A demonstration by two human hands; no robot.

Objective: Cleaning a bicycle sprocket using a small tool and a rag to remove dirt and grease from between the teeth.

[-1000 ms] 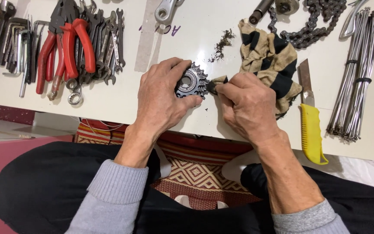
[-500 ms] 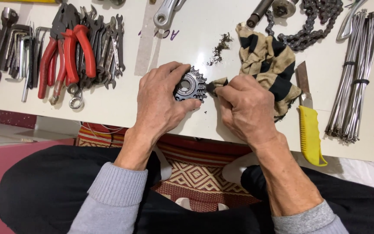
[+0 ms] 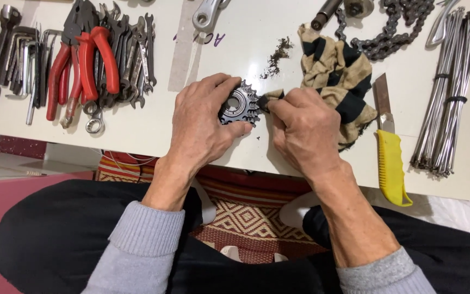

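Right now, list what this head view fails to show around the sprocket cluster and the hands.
- Sprocket cluster: its left and near sides sit under the left hand.
- Striped rag: the corner pressed at the teeth is under the right hand.
- Bicycle chain: cut off by the top edge.
- Spokes: their far ends pass the top edge.
- Yellow-handled knife: blade tip meets the rag; contact unclear.

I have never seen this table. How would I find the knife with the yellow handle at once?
Start at the white table and go to its right end, where a bundle of thin steel spokes lies. The knife lies just left of the spokes, right of the striped rag, its handle pointing toward the person. It is the only yellow thing there; the pliers far left are red.
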